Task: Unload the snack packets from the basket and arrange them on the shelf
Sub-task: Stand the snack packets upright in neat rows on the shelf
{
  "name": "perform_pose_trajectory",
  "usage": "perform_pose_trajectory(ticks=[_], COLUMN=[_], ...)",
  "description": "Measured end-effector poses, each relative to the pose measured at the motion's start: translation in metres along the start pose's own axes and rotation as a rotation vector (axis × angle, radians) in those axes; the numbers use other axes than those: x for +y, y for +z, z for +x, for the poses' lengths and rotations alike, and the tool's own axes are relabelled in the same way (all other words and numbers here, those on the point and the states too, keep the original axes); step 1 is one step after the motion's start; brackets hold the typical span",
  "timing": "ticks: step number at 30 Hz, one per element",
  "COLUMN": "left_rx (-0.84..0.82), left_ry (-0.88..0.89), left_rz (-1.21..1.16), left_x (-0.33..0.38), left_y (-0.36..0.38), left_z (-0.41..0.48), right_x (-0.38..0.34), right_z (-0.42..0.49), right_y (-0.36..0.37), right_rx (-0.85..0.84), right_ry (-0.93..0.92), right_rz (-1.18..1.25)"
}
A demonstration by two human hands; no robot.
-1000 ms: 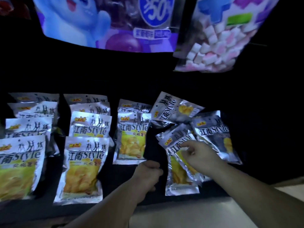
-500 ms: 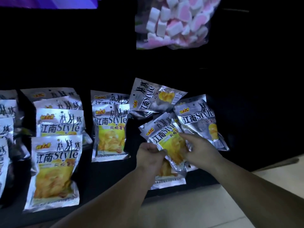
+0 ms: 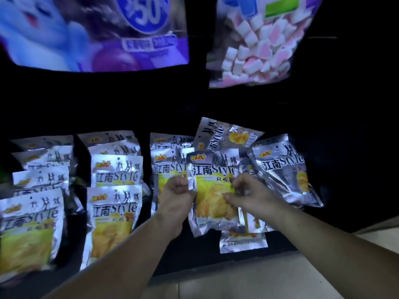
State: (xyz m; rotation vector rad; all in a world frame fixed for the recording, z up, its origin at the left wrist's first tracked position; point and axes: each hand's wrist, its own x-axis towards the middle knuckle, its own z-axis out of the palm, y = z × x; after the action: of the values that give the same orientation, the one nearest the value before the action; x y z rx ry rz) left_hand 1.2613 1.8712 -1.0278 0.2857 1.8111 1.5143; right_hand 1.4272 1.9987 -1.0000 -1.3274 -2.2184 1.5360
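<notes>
Head view: I look down along two bare forearms into a dark shelf [image 3: 200, 252] stocked with silver snack packets.
Held packet [image 3: 212, 190]: silver with a yellow crisp picture, upright, face toward me, raised in front of the shelf between both hands.
Left hand [image 3: 178, 190]: clenched, pinching the held packet's left edge.
Right hand [image 3: 248, 190]: fingers curled, gripping the held packet's right edge.
Tilted packet [image 3: 226, 134]: just behind the held packet's top, leaning to the right.
Right packet [image 3: 282, 169]: just right of the held packet, slanted.
Low packet [image 3: 243, 242]: under the held packet's bottom edge, mostly hidden.
Neat columns [image 3: 114, 216]: left of the held packet, three overlapping columns of the same packets, lying in order.
Marshmallow bag [image 3: 257, 46]: above the held packet, pink and white pieces.
Purple bag [image 3: 97, 33]: above and left of the held packet, blurred.
Floor [image 3: 259, 277]: pale tiles below the held packet.
</notes>
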Motion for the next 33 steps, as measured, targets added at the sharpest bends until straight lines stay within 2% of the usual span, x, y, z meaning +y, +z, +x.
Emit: perform_pose_trajectory(ticks=[3, 6, 11, 13, 16, 20, 25, 27, 30, 33], left_rx=[0.055, 0.089, -0.109, -0.139, -0.120, -0.059, -0.012, -0.040, -0.075, -0.128], left_ry=[0.053, 0.067, -0.089, -0.129, -0.132, -0.031, -0.002, -0.004, -0.019, -0.013], left_rz=[0.161, 0.383, 0.470, 0.489, 0.513, 0.589, 0.577, 0.557, 0.525, 0.505], left_x=[-0.012, -0.021, -0.028, -0.029, -0.036, -0.047, -0.059, -0.062, -0.063, -0.068], left_y=[-0.031, -0.058, -0.084, -0.086, -0.087, -0.084, -0.078, -0.072, -0.054, -0.021], left_z=[-0.003, -0.003, 0.010, 0.013, 0.014, 0.007, 0.000, -0.002, -0.007, -0.014], right_x=[-0.017, -0.027, -0.028, -0.020, -0.009, -0.007, -0.009, -0.006, 0.000, 0.011], right_z=[0.009, 0.027, 0.048, 0.053, 0.054, 0.051, 0.044, 0.039, 0.035, 0.031], right_y=[0.038, 0.081, 0.124, 0.130, 0.131, 0.130, 0.112, 0.100, 0.078, 0.049], right_rx=[-0.082, -0.047, -0.050, -0.061, -0.126, -0.176, -0.208, -0.196, -0.131, 0.008], right_ry=[0.063, 0.052, 0.122, 0.156, 0.195, 0.260, 0.236, 0.208, 0.102, -0.025], right_rz=[0.018, -0.052, -0.218, -0.238, -0.217, -0.125, -0.092, -0.069, -0.184, -0.442])
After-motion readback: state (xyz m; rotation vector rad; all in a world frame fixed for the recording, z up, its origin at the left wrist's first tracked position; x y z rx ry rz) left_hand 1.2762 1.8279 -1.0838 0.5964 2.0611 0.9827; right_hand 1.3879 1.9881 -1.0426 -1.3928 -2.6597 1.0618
